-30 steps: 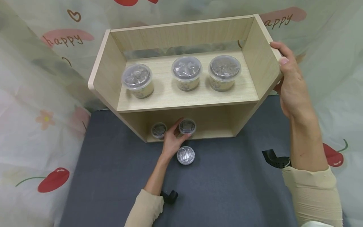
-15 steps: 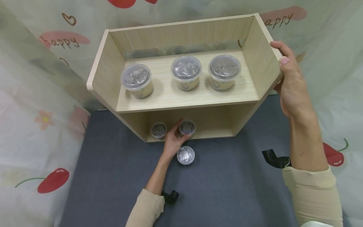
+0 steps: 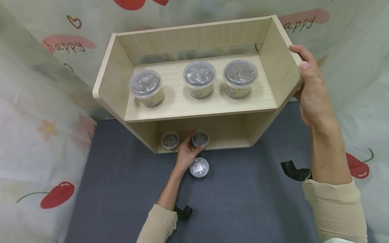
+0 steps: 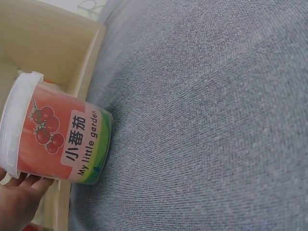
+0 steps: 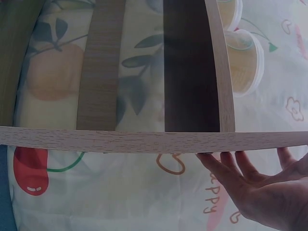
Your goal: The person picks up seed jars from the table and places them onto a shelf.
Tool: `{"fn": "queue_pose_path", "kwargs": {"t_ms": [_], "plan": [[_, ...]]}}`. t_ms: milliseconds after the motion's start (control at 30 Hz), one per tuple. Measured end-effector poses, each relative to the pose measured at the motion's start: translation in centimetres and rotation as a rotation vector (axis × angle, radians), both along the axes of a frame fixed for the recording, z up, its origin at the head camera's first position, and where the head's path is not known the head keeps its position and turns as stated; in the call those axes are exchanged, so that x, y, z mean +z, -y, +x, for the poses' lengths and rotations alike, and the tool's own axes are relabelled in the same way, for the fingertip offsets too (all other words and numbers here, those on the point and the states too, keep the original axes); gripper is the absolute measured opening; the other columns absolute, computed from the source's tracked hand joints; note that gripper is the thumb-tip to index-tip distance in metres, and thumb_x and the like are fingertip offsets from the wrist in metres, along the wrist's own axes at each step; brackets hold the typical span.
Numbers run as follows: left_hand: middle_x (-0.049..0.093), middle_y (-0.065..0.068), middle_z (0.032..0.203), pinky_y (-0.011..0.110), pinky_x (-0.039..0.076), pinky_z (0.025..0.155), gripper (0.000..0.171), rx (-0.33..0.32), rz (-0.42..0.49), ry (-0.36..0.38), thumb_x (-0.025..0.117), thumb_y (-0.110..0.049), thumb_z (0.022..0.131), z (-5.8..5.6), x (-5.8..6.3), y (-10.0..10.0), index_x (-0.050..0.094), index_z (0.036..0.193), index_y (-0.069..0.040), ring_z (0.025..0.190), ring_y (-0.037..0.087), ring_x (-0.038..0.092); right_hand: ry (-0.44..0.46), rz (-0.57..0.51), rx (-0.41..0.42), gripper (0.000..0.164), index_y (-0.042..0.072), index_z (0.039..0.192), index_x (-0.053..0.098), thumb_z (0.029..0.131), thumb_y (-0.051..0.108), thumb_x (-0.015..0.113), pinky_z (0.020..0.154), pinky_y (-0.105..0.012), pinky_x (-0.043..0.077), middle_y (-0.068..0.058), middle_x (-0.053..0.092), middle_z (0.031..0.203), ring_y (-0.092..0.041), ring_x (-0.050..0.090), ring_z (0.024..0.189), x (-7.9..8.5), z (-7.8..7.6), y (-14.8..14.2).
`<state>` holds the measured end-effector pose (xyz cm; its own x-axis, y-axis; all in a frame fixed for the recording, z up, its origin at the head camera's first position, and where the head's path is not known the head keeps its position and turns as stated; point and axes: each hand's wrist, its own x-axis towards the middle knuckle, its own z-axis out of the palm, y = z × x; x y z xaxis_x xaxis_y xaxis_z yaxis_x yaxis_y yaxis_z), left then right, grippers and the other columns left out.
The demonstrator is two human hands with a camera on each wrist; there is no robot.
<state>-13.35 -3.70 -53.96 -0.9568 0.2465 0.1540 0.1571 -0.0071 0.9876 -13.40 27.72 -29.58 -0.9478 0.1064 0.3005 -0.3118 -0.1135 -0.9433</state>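
My left hand point(image 3: 186, 154) reaches the lower level of a pale wooden shelf point(image 3: 200, 115). Thumb and fingers hold a small lidded plastic tub point(image 3: 200, 138) from its left side. Just left of that hand, another lidded tub point(image 3: 170, 140) stands on the same level. On the dark table in front sits a tub point(image 3: 199, 167) with a silvery top; the left wrist view shows a red tomato label on this tub point(image 4: 62, 132), which hides the held one behind it. My right hand point(image 3: 316, 91) grips the shelf's right side panel point(image 5: 144, 140), fingers against its outer face in the right wrist view.
On the upper level stand three clear-lidded tubs: one at the left point(image 3: 147, 87), one in the middle point(image 3: 199, 79) and one at the right point(image 3: 240, 78). Printed curtains point(image 3: 60, 135) hang around the dark cloth-covered table point(image 3: 243, 195).
My left hand and the tub it holds have shifted very slightly toward the shelf's front edge. The right hand keeps its grip on the side panel.
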Motion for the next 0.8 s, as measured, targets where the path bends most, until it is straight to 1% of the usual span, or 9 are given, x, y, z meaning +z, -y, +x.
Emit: {"fn": "queue_pose_path", "kwargs": {"t_ms": [167, 367, 500, 533, 667, 733, 767, 800], "plan": [[0.034, 0.033, 0.151, 0.049, 0.033, 0.112, 0.072, 0.001, 0.004, -0.006, 0.069, 0.016, 0.082, 0.07, -0.19, 0.04, 0.035, 0.145, 0.015, 0.138, 0.045, 0.035, 0.006, -0.003, 0.008, 0.04, 0.022, 0.14, 0.052, 0.102, 0.029, 0.041, 0.075, -0.037, 0.04, -0.011, 0.041, 0.13, -0.027, 0.045, 0.103, -0.11, 0.13, -0.02], [0.033, 0.032, 0.151, 0.05, 0.033, 0.112, 0.071, 0.007, -0.003, -0.011, 0.07, 0.014, 0.083, 0.25, -0.05, 0.04, 0.036, 0.145, 0.015, 0.138, 0.045, 0.036, 0.006, -0.021, 0.004, 0.039, 0.022, 0.139, 0.053, 0.102, 0.03, 0.043, 0.076, -0.037, 0.04, -0.011, 0.042, 0.131, -0.027, 0.046, 0.104, -0.18, 0.16, 0.06], [0.035, 0.033, 0.15, 0.051, 0.032, 0.112, 0.073, 0.03, 0.003, -0.01, 0.07, 0.016, 0.082, 0.39, 0.18, -0.12, 0.034, 0.145, 0.016, 0.138, 0.045, 0.037, 0.005, -0.021, 0.004, 0.039, 0.022, 0.139, 0.053, 0.102, 0.029, 0.042, 0.075, -0.036, 0.04, -0.011, 0.042, 0.13, -0.027, 0.046, 0.103, -0.17, 0.14, 0.06], [0.036, 0.032, 0.15, 0.049, 0.031, 0.113, 0.074, 0.042, 0.002, -0.011, 0.07, 0.015, 0.081, 0.32, -0.21, -0.15, 0.034, 0.146, 0.015, 0.138, 0.044, 0.036, 0.005, -0.021, 0.004, 0.039, 0.022, 0.139, 0.053, 0.102, 0.029, 0.041, 0.075, -0.036, 0.041, -0.011, 0.042, 0.129, -0.027, 0.047, 0.103, -0.15, 0.14, 0.06], [0.035, 0.032, 0.15, 0.048, 0.029, 0.114, 0.078, 0.07, -0.013, -0.002, 0.071, 0.013, 0.082, 0.54, 0.03, -0.2, 0.03, 0.148, 0.013, 0.141, 0.043, 0.033, 0.004, -0.022, 0.008, 0.039, 0.022, 0.14, 0.052, 0.103, 0.028, 0.041, 0.074, -0.036, 0.042, -0.011, 0.044, 0.127, -0.027, 0.048, 0.101, -0.13, 0.1, 0.03], [0.033, 0.031, 0.151, 0.048, 0.029, 0.114, 0.078, 0.072, -0.025, -0.007, 0.072, 0.011, 0.083, 0.71, 0.07, -0.11, 0.029, 0.149, 0.012, 0.142, 0.042, 0.032, 0.007, -0.021, 0.007, 0.039, 0.022, 0.14, 0.052, 0.103, 0.028, 0.041, 0.074, -0.036, 0.042, -0.011, 0.044, 0.126, -0.027, 0.048, 0.101, -0.1, 0.08, 0.02], [0.033, 0.032, 0.151, 0.05, 0.03, 0.113, 0.078, 0.068, -0.027, -0.004, 0.071, 0.01, 0.084, 0.92, 0.54, -0.06, 0.029, 0.149, 0.012, 0.141, 0.044, 0.031, 0.008, -0.02, 0.006, 0.039, 0.022, 0.14, 0.052, 0.103, 0.028, 0.041, 0.074, -0.036, 0.042, -0.011, 0.045, 0.126, -0.027, 0.048, 0.101, -0.08, 0.09, 0.02], [0.033, 0.032, 0.151, 0.051, 0.03, 0.113, 0.077, 0.067, -0.025, -0.007, 0.071, 0.01, 0.085, 1.0, 0.53, -0.01, 0.029, 0.149, 0.012, 0.142, 0.043, 0.031, 0.01, -0.018, 0.004, 0.039, 0.022, 0.14, 0.052, 0.103, 0.028, 0.041, 0.074, -0.036, 0.042, -0.011, 0.045, 0.126, -0.027, 0.048, 0.101, -0.05, 0.09, 0.03]]}}
